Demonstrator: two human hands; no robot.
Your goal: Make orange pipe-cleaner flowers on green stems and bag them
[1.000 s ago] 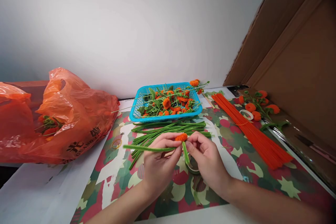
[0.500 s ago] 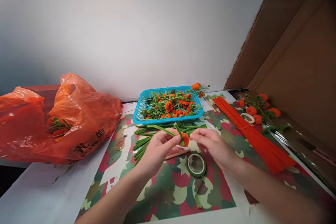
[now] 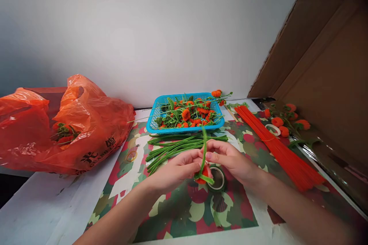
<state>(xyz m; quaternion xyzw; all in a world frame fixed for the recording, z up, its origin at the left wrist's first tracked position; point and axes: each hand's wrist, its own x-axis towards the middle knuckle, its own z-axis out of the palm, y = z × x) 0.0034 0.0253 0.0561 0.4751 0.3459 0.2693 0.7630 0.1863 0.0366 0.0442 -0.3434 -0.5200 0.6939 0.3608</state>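
Observation:
My left hand [image 3: 184, 166] is closed on a small orange fuzzy flower [image 3: 204, 172], partly hidden by the fingers. A green pipe cleaner [image 3: 204, 145] crosses the flower, one end standing up and a short end sticking out to the right. My right hand [image 3: 227, 157] pinches the green pipe cleaner from the right, its fingertips close to the left ones. Just beyond my left hand lies a bunch of green pipe cleaners [image 3: 169, 149]. Under the flower, a roll of dark green tape [image 3: 222, 183] is partly covered.
A blue basket [image 3: 149, 125] of orange flowers and green stems stands by the wall. An orange plastic bag [image 3: 115, 122] sits at left. Orange-red pipe cleaners [image 3: 287, 159] lie bundled at right, near finished flowers [image 3: 277, 121] and a cardboard panel [image 3: 324, 46].
The flower has been turned and lowered toward me, over the tape roll. My right hand has moved left onto the green pipe cleaner, which now stands up between the hands.

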